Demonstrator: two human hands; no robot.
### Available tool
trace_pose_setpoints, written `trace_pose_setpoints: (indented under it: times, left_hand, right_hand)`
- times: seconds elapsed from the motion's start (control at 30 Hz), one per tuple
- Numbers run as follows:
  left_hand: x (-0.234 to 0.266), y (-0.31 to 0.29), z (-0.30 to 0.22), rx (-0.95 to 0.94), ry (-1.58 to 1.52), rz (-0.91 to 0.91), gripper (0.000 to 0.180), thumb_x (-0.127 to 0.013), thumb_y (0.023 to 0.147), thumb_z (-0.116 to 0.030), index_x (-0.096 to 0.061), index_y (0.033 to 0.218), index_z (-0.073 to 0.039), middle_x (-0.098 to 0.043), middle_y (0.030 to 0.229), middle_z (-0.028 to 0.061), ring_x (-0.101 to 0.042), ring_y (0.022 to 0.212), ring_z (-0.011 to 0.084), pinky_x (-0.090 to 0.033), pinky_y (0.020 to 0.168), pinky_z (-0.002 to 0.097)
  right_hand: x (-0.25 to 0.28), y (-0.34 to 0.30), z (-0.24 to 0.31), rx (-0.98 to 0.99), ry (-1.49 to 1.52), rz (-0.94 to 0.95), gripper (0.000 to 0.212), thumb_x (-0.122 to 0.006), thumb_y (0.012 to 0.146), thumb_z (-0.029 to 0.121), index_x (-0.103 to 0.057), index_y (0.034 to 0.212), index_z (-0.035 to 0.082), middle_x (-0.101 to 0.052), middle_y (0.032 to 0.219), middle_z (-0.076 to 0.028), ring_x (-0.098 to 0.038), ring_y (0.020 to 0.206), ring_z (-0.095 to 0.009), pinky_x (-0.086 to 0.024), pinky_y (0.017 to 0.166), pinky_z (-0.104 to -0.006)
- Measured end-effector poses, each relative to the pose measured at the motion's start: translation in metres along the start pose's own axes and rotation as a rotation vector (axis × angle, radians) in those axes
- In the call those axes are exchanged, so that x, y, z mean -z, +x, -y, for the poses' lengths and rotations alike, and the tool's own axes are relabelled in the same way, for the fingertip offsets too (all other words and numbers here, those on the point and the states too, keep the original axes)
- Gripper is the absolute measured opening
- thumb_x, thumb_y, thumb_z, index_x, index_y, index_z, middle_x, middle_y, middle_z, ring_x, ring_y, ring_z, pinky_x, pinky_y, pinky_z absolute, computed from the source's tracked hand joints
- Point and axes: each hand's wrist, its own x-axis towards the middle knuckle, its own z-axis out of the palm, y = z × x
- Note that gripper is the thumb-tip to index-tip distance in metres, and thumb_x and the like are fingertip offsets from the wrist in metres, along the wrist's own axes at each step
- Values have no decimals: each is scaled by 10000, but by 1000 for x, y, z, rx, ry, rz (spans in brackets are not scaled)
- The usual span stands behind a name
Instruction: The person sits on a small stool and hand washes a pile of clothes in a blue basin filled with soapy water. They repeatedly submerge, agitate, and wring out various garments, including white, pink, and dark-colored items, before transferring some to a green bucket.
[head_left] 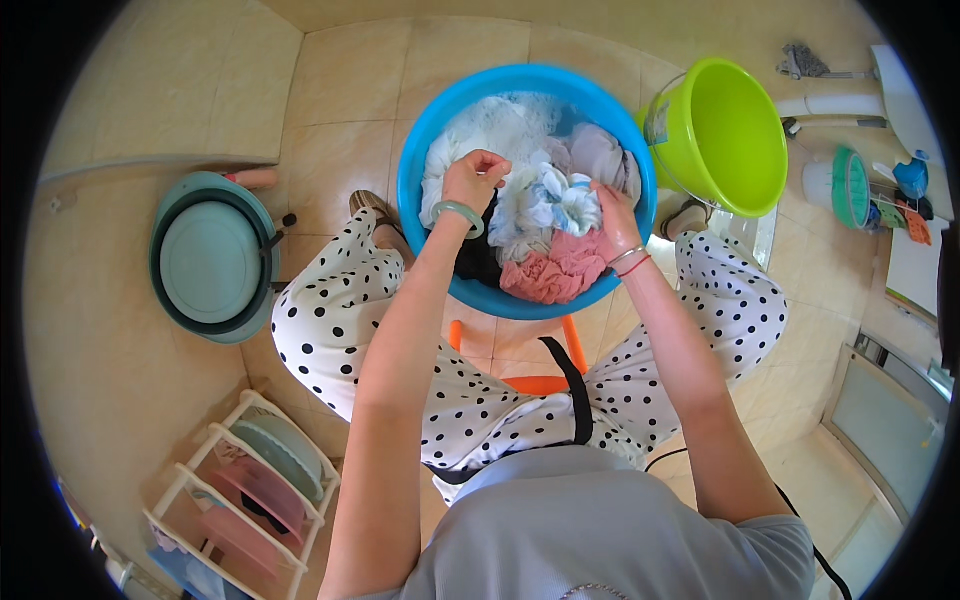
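Note:
A round blue basin (415, 105) holds wet laundry and sudsy water between my knees. My right hand (617, 222) grips the right side of a bunched white cloth with blue patches (548, 205). My left hand (474, 184), with a pale green bangle at the wrist, is curled with thumb and fingers together over the left part of the laundry. What it pinches, if anything, is hidden. Around my hands lie a pink cloth (556, 270), a black cloth (474, 262), white cloth (470, 135) under foam, and a pale greyish cloth (598, 158).
A lime-green bucket (735, 140) stands tilted against the basin's right side. Stacked grey-green basins (210, 255) are at the left. A white rack (250, 490) with several coloured basins stands lower left. An orange stool (535, 384) shows beneath me. Cleaning items (855, 190) line the right wall.

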Motion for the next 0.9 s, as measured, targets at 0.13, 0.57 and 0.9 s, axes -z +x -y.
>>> trace_pose_setpoints:
  times: [0.13,0.57,0.9]
  left_hand:
    - [-16,-6,2,-114,151,152,340,-734,792,-184,-609,1077,-47,-655,999,74,-621,888,156,-501,805,306]
    - [-11,-30,55,35,856,5,317,-703,774,-248,-589,1036,-112,-581,1150,126,-614,972,296,-488,811,422]
    - [14,-40,83,126,1113,22,306,-696,725,-194,-637,1019,-132,-540,1171,127,-595,988,317,-481,816,430]
  right_hand:
    - [-6,-2,27,11,173,53,199,-580,905,205,-628,961,20,-632,885,-37,-600,781,-117,-478,666,-259]
    - [17,-15,31,29,-96,45,260,-610,876,271,-642,979,35,-653,902,-52,-607,766,-148,-488,702,-274]
    - [-11,-76,-58,-100,-706,666,257,-611,889,277,-601,855,22,-570,708,-16,-505,667,-82,-430,616,-261]
